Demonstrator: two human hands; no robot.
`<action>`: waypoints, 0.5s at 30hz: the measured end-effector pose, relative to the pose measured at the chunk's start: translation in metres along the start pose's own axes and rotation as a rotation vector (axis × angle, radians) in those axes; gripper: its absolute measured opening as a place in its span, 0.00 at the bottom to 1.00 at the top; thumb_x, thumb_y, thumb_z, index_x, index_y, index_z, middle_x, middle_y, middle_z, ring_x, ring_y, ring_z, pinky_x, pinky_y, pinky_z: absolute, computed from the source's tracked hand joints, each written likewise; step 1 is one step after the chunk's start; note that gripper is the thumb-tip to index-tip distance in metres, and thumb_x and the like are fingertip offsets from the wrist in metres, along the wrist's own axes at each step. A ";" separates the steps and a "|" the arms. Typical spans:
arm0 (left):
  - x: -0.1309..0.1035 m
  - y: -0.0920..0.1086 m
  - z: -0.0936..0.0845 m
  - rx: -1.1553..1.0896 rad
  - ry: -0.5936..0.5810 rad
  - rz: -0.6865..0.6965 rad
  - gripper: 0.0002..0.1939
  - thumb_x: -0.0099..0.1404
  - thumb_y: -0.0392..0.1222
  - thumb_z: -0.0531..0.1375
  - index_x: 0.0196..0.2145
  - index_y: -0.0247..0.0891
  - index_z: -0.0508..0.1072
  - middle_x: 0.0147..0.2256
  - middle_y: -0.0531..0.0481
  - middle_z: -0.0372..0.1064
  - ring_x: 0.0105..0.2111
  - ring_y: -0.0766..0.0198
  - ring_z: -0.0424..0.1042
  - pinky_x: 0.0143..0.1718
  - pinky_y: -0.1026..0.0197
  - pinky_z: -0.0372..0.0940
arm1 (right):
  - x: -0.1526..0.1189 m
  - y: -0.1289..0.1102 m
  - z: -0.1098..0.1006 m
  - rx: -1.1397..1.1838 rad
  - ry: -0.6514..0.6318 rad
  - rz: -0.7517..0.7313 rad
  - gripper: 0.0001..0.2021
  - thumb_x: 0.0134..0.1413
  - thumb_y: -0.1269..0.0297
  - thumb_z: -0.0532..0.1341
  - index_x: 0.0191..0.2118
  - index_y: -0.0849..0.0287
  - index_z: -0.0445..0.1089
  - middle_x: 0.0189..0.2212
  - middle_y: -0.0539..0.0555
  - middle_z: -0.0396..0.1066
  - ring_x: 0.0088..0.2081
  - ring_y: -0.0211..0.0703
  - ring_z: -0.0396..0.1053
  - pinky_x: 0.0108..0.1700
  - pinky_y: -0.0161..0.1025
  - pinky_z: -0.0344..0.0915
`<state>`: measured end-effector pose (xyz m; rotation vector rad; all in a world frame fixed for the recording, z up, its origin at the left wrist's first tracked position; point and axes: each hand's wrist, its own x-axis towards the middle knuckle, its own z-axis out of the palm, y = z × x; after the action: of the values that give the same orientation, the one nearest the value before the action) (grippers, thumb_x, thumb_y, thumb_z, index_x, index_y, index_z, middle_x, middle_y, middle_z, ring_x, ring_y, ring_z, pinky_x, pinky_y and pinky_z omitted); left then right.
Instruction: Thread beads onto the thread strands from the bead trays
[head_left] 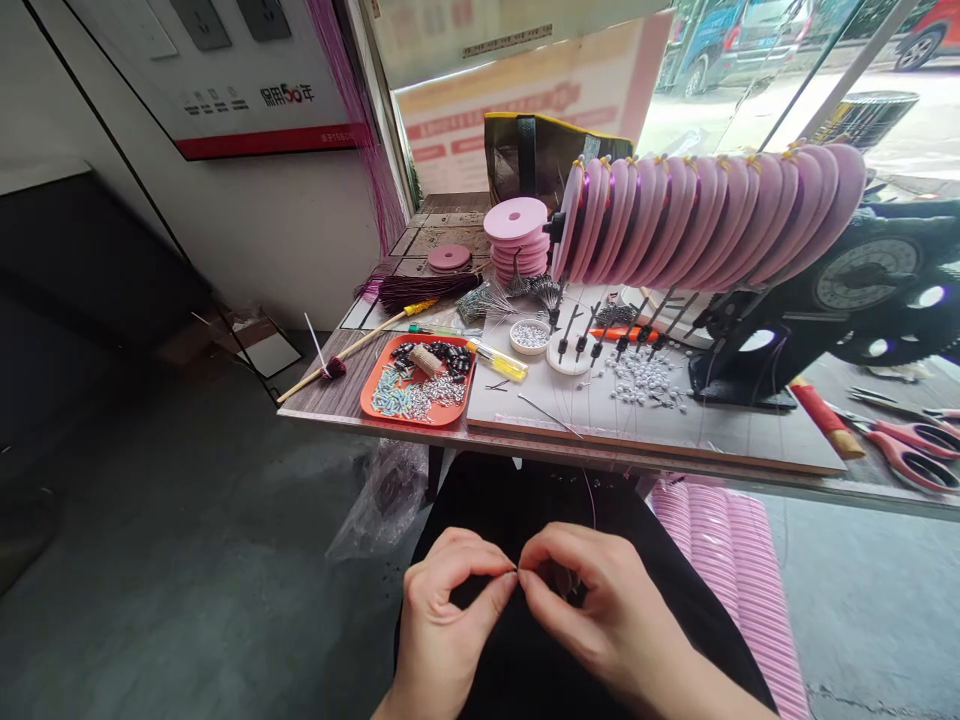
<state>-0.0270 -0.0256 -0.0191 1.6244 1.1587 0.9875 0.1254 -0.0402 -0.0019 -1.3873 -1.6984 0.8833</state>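
Above the dark cloth on my lap, my left hand [457,600] and my right hand [600,595] meet fingertip to fingertip. Each pinches thumb against forefinger; what lies between the tips is tiny and dark and cannot be made out. A thin pinkish line [589,497] drops from the table edge to behind my right hand, which seems to hold it. Something small and shiny shows under the right fingers, too hidden to name. In front stands a row of pink foam discs [697,215] on a black stand [780,340], with dark swivel-like pieces hanging beneath.
An orange tray [369,398] of small parts sits at the table's left. White beads [646,380] lie scattered on a board [675,435], near a small white dish [529,350], a yellow-handled tool [504,364] and a metal needle-like tool [550,415]. Scissors [911,455] lie at right.
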 end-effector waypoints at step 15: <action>-0.001 0.001 -0.001 0.044 -0.020 0.069 0.04 0.55 0.31 0.61 0.26 0.39 0.74 0.26 0.50 0.71 0.29 0.62 0.70 0.31 0.62 0.67 | 0.000 0.001 0.001 -0.024 -0.002 -0.005 0.06 0.46 0.74 0.54 0.22 0.60 0.65 0.18 0.48 0.64 0.20 0.33 0.59 0.22 0.29 0.54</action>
<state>-0.0273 -0.0263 -0.0176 1.7152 1.1253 0.9935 0.1253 -0.0398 -0.0028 -1.3976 -1.7186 0.8640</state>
